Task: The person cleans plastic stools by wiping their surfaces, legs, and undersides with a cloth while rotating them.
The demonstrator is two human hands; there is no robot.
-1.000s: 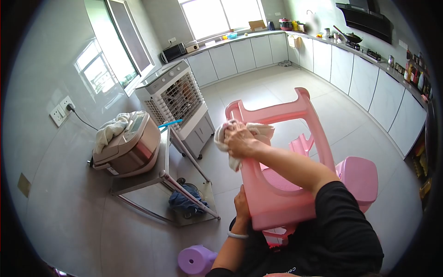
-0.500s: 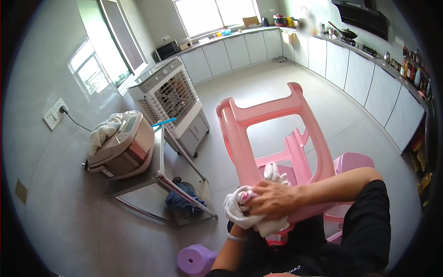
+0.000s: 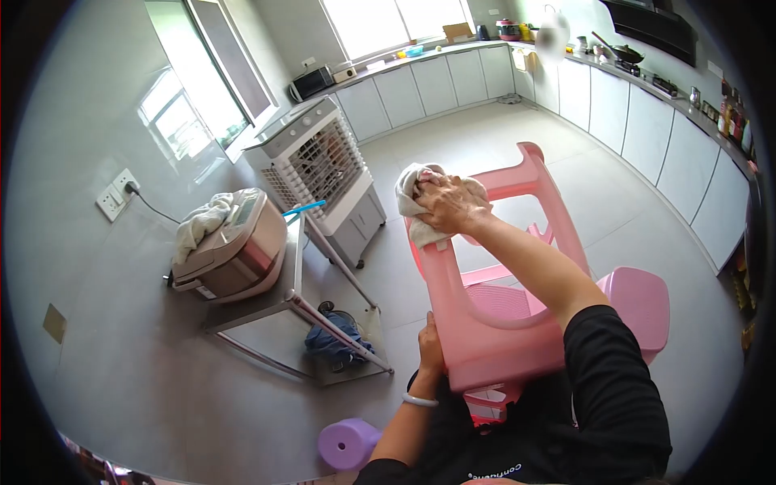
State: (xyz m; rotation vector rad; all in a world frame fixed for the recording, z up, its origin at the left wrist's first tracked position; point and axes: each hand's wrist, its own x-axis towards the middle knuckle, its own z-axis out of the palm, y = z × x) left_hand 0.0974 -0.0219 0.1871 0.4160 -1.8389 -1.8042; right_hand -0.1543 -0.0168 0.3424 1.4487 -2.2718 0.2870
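A pink plastic stool (image 3: pixel 505 356) lies tipped across my lap, its legs pointing away from me. My right hand (image 3: pixel 449 206) grips a white cloth (image 3: pixel 426 233) and presses it over the far left leg end, which the cloth partly covers. Lower down, my left hand (image 3: pixel 431 349) holds the stool's left side near the seat; some of its fingers are hidden. A white bracelet (image 3: pixel 419 400) circles the left wrist.
A pinkish-purple stool (image 3: pixel 638 303) stands at right, and a small purple stool (image 3: pixel 349 443) at lower left. To the left, a rice cooker (image 3: pixel 234 250) sits on a metal-framed stand (image 3: pixel 295 301). An air cooler (image 3: pixel 315 174) stands behind it. Cabinets (image 3: pixel 440 81) line the far walls.
My right hand has carried the cloth up and away along the stool to the far leg end. My left hand, earlier at the cloth, now rests on the stool's side.
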